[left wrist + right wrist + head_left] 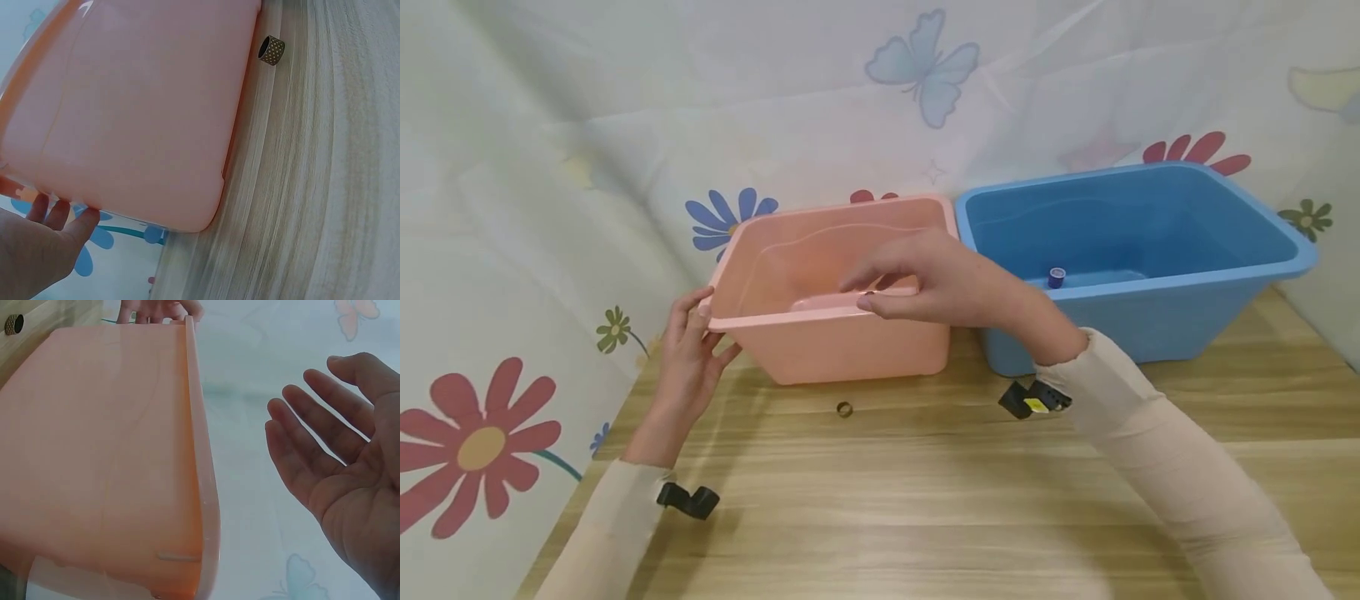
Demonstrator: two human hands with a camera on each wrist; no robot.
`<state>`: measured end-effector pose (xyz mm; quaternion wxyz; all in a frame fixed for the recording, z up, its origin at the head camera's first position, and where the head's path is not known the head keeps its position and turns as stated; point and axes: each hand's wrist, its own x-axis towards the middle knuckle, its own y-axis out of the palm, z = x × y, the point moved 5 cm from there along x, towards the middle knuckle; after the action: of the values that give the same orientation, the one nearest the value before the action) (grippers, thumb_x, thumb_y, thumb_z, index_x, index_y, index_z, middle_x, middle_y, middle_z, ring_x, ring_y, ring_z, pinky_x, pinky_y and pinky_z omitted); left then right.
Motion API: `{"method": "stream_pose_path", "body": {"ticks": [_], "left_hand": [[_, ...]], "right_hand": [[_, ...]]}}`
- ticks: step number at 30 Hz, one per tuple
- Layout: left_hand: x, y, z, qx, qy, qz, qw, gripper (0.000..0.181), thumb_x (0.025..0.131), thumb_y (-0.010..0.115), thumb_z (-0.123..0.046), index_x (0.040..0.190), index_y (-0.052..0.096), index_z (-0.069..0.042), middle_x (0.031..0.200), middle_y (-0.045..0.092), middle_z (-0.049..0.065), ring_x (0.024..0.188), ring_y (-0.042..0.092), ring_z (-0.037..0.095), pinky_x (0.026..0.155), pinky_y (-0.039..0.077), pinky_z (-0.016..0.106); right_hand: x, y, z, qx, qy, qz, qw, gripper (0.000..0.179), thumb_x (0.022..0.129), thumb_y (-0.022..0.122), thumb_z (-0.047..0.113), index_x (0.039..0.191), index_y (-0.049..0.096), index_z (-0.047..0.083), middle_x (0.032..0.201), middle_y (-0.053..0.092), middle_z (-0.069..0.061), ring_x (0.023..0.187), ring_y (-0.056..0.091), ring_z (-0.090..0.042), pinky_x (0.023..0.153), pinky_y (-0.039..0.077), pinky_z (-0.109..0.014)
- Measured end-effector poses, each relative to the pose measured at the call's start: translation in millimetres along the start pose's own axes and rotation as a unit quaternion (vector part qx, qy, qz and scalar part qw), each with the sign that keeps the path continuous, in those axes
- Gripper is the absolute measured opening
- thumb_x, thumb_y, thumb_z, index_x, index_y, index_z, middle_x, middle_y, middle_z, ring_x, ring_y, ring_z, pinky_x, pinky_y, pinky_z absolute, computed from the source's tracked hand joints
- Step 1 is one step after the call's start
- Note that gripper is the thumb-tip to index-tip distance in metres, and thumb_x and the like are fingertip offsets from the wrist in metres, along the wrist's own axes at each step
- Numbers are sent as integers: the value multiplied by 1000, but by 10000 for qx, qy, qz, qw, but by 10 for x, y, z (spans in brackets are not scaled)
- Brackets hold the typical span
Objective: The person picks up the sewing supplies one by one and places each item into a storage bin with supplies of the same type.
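My left hand [688, 358] grips the rim of a pink plastic bin [842, 350] at its left front corner. In the left wrist view its fingers [80, 224] lie against the bin's end wall. Over the bin's front rim hovers my right hand [947, 279], its fingers loosely bent. The right wrist view shows its palm [362, 487] bare, with thumb and fingers apart. A small bronze-coloured, ring-shaped thimble [845, 409] with a dimpled side sits on the table just in front of the pink bin.
A blue plastic bin [1097, 321] stands right beside the pink one. Inside it is a small blue cylinder with a white top [1057, 277]. Behind both bins hangs a flower-and-butterfly cloth [820, 108]. The table [880, 508] has a wood-grain top.
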<state>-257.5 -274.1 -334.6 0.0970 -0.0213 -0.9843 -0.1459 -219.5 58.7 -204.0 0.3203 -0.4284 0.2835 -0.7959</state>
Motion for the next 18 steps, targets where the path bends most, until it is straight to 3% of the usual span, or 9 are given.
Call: {"method": "stream_pose_path", "body": {"ticks": [10, 14, 18], "left_hand": [[-19, 10, -9, 17, 11, -2, 10000, 35, 108, 51, -24, 141, 42, -19, 144, 45, 10, 120, 57, 21, 88, 57, 33], [-19, 14, -15, 47, 13, -16, 10000, 35, 108, 51, -24, 141, 42, -20, 144, 45, 10, 122, 56, 22, 88, 57, 33], [-25, 6, -12, 7, -16, -38, 10000, 34, 108, 51, -24, 141, 42, -20, 144, 45, 10, 122, 56, 22, 89, 57, 33]], "right_hand": [[-251, 103, 50, -182, 299, -246, 9991, 25, 97, 70, 19, 122, 73, 13, 117, 73, 6, 103, 67, -9, 85, 56, -36], [-336, 143, 54, -257, 322, -328, 9986, 26, 96, 72, 19, 121, 73, 13, 119, 73, 4, 112, 67, -13, 86, 56, -36], [-430, 203, 50, -430, 401, -370, 9976, 26, 95, 72, 19, 120, 75, 15, 118, 74, 4, 96, 67, -10, 71, 51, -28]]}}
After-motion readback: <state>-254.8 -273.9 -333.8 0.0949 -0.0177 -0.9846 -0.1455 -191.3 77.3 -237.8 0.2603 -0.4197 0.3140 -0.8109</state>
